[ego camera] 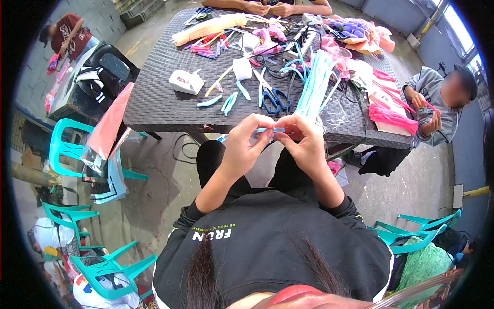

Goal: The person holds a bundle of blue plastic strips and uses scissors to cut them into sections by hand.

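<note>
Just over the table's near edge, my left hand (243, 145) and my right hand (303, 141) meet fingertip to fingertip. Between them they pinch a short light-blue piece (266, 130), seemingly chenille stem; fingers hide part of it. Beyond my right hand lies a thick bundle of light-blue chenille stems (315, 83). Blue-handled scissors (276, 99) rest with blades apart, pointing away from me. Left of them are short light-blue pieces, among them a folded one (229, 103) and a single curved one (209, 101). A white tape dispenser (186, 82) stands farther left.
The dark woven-pattern table (154, 100) also bears a cream stem bundle (210, 29), pink glue guns (266, 38), a power strip (303, 44) with cords, a purple bouquet (349, 29) and pink stems (391, 116). Co-workers sit opposite and at right (444, 104). Turquoise chairs (69, 146) stand around.
</note>
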`<action>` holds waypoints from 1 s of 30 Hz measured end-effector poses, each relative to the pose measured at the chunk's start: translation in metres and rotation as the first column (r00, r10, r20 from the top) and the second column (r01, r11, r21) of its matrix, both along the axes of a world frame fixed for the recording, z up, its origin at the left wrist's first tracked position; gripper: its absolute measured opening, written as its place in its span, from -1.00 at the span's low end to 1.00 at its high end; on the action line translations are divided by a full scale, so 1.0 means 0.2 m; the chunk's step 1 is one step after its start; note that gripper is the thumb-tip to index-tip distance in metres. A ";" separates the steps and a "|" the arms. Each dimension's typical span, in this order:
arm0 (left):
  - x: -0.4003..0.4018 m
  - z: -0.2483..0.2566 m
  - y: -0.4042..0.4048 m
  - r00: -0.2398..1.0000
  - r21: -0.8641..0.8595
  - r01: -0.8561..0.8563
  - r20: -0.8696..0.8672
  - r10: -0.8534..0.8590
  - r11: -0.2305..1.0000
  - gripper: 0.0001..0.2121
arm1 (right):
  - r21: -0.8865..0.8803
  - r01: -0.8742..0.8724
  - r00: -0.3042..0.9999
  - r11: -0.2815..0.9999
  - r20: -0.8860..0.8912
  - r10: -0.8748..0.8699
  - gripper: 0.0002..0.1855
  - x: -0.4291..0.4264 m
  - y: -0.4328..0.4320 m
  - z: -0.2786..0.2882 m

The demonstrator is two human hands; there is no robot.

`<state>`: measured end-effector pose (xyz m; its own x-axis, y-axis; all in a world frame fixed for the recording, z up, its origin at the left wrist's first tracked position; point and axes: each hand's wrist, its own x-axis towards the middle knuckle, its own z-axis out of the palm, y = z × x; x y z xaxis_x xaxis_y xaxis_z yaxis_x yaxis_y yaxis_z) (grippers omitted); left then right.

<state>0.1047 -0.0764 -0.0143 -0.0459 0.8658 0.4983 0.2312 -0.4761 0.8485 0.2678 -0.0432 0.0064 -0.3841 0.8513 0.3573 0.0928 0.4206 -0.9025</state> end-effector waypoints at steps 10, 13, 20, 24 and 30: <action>0.01 0.00 -0.03 0.999 -0.081 0.033 0.039 -0.030 0.996 -0.92 | 0.018 -0.049 0.980 0.999 -0.195 0.051 -0.84 0.01 0.01 -0.06; 0.01 0.03 -0.04 1.000 -0.050 0.021 -0.019 -0.022 0.999 -0.94 | 0.088 -0.019 0.988 0.996 -0.150 0.032 -0.85 0.00 0.01 -0.05; 0.00 -0.03 0.00 0.997 -0.003 0.007 -0.072 -0.007 1.000 -0.89 | 0.125 -0.022 0.995 0.992 -0.093 0.034 -0.81 -0.01 0.01 -0.04; -0.02 -0.04 0.01 0.999 -0.059 0.033 -0.033 -0.035 0.998 -0.90 | 0.112 -0.035 0.990 0.993 -0.133 0.050 -0.79 -0.02 0.01 -0.06; -0.03 -0.06 0.03 0.999 -0.073 0.045 -0.014 -0.046 0.996 -0.85 | 0.155 -0.032 0.995 0.987 -0.091 0.046 -0.79 -0.03 0.03 -0.06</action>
